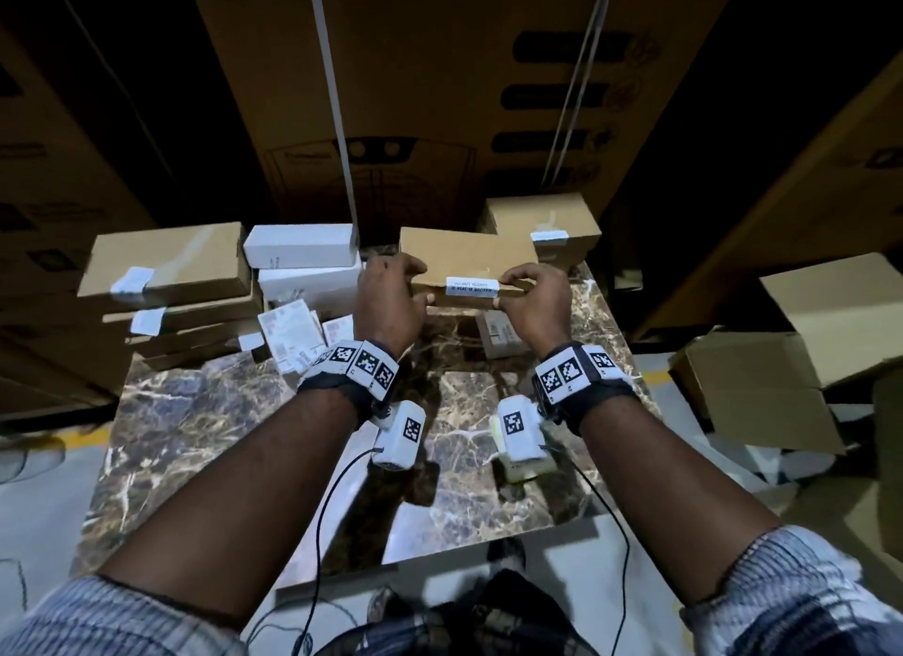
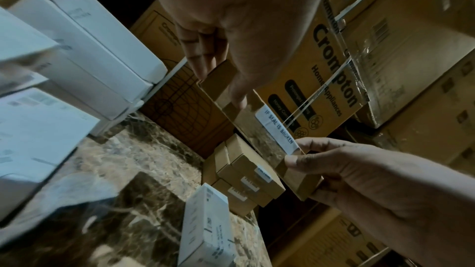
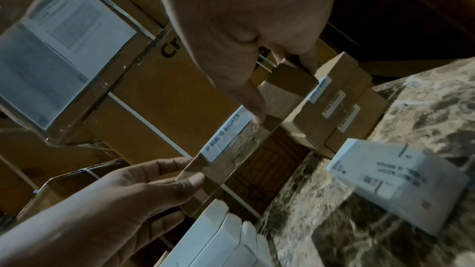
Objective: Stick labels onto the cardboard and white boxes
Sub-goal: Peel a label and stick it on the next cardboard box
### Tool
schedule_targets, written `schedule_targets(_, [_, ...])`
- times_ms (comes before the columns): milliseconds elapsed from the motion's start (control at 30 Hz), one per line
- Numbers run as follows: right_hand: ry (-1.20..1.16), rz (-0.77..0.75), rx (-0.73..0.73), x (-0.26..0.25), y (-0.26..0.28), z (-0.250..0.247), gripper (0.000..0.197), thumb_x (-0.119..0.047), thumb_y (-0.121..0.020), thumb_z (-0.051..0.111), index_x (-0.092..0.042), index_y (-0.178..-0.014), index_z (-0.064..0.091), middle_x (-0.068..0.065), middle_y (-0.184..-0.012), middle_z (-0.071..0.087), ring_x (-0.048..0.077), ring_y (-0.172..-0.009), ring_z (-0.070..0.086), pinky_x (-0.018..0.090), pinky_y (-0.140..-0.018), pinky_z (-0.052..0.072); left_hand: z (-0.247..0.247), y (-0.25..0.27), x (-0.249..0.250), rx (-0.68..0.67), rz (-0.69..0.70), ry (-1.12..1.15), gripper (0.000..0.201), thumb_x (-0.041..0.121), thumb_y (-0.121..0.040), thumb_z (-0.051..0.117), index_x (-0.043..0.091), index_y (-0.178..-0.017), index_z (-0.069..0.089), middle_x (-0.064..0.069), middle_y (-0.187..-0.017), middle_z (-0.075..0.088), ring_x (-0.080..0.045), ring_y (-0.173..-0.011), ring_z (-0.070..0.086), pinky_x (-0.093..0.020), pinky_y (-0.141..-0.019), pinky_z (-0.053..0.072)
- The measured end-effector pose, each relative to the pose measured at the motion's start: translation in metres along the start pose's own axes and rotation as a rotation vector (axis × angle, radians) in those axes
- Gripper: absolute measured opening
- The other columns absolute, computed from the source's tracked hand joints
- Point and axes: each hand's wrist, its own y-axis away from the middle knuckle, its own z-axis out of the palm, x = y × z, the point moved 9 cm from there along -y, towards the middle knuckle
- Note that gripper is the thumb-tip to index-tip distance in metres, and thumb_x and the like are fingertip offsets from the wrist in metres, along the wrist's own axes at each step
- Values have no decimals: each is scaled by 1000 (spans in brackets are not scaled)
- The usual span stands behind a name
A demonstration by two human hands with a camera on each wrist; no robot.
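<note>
Here, at frame centre above the marble worktop [image 1: 205, 411], both hands, left hand [image 1: 388, 296] and right hand [image 1: 535, 296], grip a cardboard box [image 1: 469, 257] already bearing its seal label [image 1: 472, 285], while labelled boxes [image 1: 166, 264] stack at left and others seemingly await theirs.

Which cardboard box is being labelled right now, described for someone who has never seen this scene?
On the brown marble table, between cardboard stacks left and right, look at the middle. The flat brown cardboard box is held off the table by the left hand and right hand, the only one lifted, with a white seal label folded over its near edge.
</note>
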Motion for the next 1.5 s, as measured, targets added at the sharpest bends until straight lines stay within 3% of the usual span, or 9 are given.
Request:
schedule_targets(300, [35,-90,55,18,-110,-48,43,-8,-59,93,-37,-64,61,4,-107,65,22,-101,64,35,-80,61,62,-74,67,-17,11,31,33,14,-84,74,22,-114,65,-3,-122,54,-21,-111,59,-38,-99,51])
schedule_targets(433, [50,-126,2,35,-160,-63,33,-3,-65,90,-25,-74,66,10,-111,64,16,-96,62,0,-65,46,97,-101,91,-50,-20,44,36,9,-85,71,18,-119,66,-3,-125,56,-19,-112,58,-33,-100,49])
schedule_targets(500, [71,-146,-16,42,-182,-68,28,-3,-66,89,-18,-81,70,10,-110,65,14,-94,59,-7,-58,34,114,-112,100,-65,-28,47,38,5,-85,70,14,-121,66,-4,-126,59,-17,-112,59,-28,-99,49])
schedule_targets(667, [83,-134,-50,74,-224,-60,35,-6,-62,91,-24,-81,69,6,-111,65,16,-100,64,-3,-64,40,150,-130,104,-121,-55,57,42,0,-83,69,12,-123,66,-5,-126,64,-17,-112,61,-29,-101,49])
schedule_targets(800, [64,-159,-70,87,-235,-51,36,-6,-62,91,-25,-83,68,8,-114,63,19,-105,62,21,-84,56,168,-137,96,-130,-83,55,40,0,-82,69,11,-121,67,-4,-124,64,-17,-112,61,-32,-101,50])
schedule_targets(967, [48,-138,-102,97,-236,-44,32,1,-70,86,-9,-97,71,14,-133,50,6,-103,51,-3,-76,39,175,-138,86,-103,-102,57,41,-5,-81,67,12,-119,67,-5,-124,62,-16,-111,60,-27,-99,49])
schedule_targets(1200, [72,-121,-88,95,-228,-47,33,-1,-74,83,-15,-99,68,11,-138,44,21,-117,56,25,-98,50,173,-133,88,-124,-68,103,45,-12,-78,63,10,-118,65,-4,-124,61,-17,-112,60,-30,-98,52])
schedule_targets(1300, [134,-132,-22,84,-214,-55,34,-1,-76,78,-19,-102,66,10,-142,42,28,-130,45,40,-105,47,167,-125,85,-136,-73,130,49,-12,-79,62,10,-124,62,-7,-130,57,-18,-113,60,-35,-97,54])
schedule_targets(1500, [206,-314,-4,18,-158,-43,35,-1,-76,70,-21,-105,65,8,-136,48,27,-131,41,44,-107,37,115,-101,57,-91,-95,57,46,1,-82,68,16,-125,62,-6,-132,54,-18,-112,59,-33,-101,50])
